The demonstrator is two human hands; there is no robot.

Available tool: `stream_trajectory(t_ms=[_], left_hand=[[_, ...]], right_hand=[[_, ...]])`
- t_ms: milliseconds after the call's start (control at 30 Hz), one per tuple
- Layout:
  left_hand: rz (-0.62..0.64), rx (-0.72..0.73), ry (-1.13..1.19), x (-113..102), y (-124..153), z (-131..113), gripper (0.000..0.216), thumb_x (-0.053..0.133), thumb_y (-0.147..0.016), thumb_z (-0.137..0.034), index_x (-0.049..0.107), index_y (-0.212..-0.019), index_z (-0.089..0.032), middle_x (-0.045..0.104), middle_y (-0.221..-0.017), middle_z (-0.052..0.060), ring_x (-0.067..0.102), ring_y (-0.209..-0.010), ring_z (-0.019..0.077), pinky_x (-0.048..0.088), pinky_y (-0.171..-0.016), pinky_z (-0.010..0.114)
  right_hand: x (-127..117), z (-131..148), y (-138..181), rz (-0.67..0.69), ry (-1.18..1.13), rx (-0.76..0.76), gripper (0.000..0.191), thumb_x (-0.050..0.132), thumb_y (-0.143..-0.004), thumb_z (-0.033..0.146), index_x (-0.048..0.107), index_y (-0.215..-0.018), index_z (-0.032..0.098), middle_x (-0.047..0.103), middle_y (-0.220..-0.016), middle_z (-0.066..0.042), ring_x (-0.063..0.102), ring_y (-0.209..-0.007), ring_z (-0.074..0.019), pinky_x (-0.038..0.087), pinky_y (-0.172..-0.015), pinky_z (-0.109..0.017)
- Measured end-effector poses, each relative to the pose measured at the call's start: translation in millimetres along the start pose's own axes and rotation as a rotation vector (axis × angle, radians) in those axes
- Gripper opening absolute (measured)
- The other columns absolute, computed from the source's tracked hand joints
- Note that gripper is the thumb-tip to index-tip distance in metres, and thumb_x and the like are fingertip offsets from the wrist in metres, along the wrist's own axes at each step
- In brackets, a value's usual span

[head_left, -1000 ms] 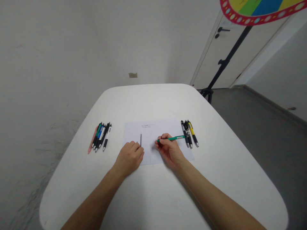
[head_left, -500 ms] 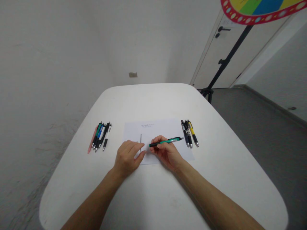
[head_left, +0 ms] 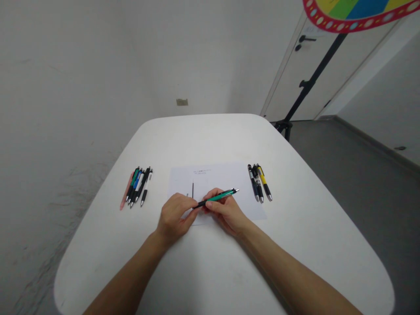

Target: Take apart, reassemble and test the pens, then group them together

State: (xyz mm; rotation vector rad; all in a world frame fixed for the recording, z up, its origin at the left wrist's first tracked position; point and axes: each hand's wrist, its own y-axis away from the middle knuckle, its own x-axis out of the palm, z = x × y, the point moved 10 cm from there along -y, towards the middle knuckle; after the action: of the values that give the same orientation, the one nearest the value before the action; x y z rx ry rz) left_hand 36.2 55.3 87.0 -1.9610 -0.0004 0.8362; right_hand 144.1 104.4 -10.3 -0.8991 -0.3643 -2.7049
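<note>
The green pen [head_left: 219, 197] is lying between the two hands, slanting from the left fingertips up toward the far right, above a white sheet of paper [head_left: 243, 205]. The right hand [head_left: 226, 212] is pinching its barrel between thumb and fingers, with the silver-ended tip projecting beyond them. The left hand [head_left: 177, 216] is closing its thumb and forefinger on the pen's black grip end; its remaining fingers are curling underneath and cannot be made out clearly.

A thin dark rod [head_left: 193, 190] is resting on the sheet just beyond the left fingers, which are hiding its near end. Both hands are covering part of the sheet, whose faint lettering is showing near the far edge but is too small to read.

A row of pens [head_left: 139, 187] is lying on the white table [head_left: 203, 140], left of the sheet, a pink pen [head_left: 127, 191] being outermost. Three more pens, including a yellow pen [head_left: 264, 181], are lying at the sheet's right edge. A colourful wheel [head_left: 357, 15] is standing on a black pole [head_left: 316, 72] beyond the table.
</note>
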Motion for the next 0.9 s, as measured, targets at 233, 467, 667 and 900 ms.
stream_trajectory(t_ms=[233, 467, 667, 900], left_hand=[[-0.02, -0.021, -0.031, -3.5, 2.7, 5.5, 0.008, 0.063, -0.086, -0.014, 0.063, -0.09, -0.02, 0.073, -0.076, 0.003, 0.066, -0.071, 0.0152, 0.053, -0.067, 0.029], [-0.081, -0.037, -0.036, -12.1, 3.3, 7.5, 0.011, 0.062, -0.085, -0.01, 0.062, -0.089, -0.02, 0.07, -0.075, 0.002, 0.064, -0.072, 0.0144, 0.052, -0.067, 0.028], [-0.082, -0.073, -0.035, -11.9, 4.7, 11.3, 0.012, 0.065, -0.084, -0.014, 0.06, -0.094, -0.02, 0.069, -0.081, 0.003, 0.065, -0.077, 0.0162, 0.054, -0.07, 0.03], [-0.07, -0.072, 0.016, -8.3, 6.2, 12.1, 0.017, 0.062, -0.085, -0.006, 0.06, -0.094, -0.02, 0.071, -0.086, 0.003, 0.067, -0.082, 0.0154, 0.055, -0.075, 0.029]], right_hand=[[-11.2, 8.1, -2.5, -0.073, -0.007, -0.044, 0.024, 0.087, -0.057, 0.027, 0.068, -0.07, 0.02, 0.064, -0.06, 0.002, 0.058, -0.06, -0.0134, 0.045, -0.06, -0.027], [-26.3, 16.7, -5.8, -0.17, -0.067, -0.092, 0.022, 0.085, -0.056, 0.024, 0.067, -0.069, 0.02, 0.062, -0.063, 0.003, 0.058, -0.059, -0.0136, 0.046, -0.059, -0.028], [-26.3, 17.1, -5.2, -0.182, -0.104, -0.09, 0.023, 0.085, -0.056, 0.024, 0.066, -0.069, 0.02, 0.062, -0.064, 0.003, 0.058, -0.058, -0.0128, 0.046, -0.059, -0.028], [-26.6, 14.0, -5.5, -0.178, -0.109, -0.079, 0.024, 0.085, -0.056, 0.023, 0.066, -0.069, 0.019, 0.062, -0.064, 0.003, 0.058, -0.059, -0.0128, 0.046, -0.058, -0.027]])
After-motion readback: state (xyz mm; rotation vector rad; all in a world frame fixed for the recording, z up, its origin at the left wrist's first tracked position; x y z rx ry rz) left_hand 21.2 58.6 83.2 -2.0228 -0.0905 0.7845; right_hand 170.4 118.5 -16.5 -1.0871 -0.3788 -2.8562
